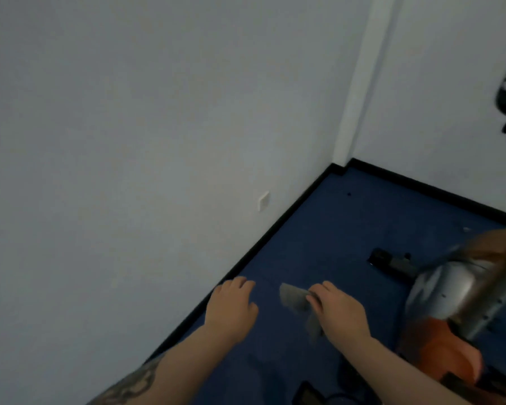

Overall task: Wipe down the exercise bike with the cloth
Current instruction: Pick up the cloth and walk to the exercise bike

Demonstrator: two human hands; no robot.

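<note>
The right hand (338,312) pinches a grey cloth (294,299) beside the exercise bike (450,290), the left hand (231,306) hangs loosely spread, and no writing is readable.

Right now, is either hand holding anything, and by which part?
The right hand holds the grey cloth, fingers curled on its near edge; the rest hangs loose. The left hand holds nothing.

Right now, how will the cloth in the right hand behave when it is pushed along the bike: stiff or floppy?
Probably floppy: the cloth droops in folds below the right hand that pinches it. It looks thin, so likely light. It may bunch up against the exercise bike unless pressed flat.
</note>
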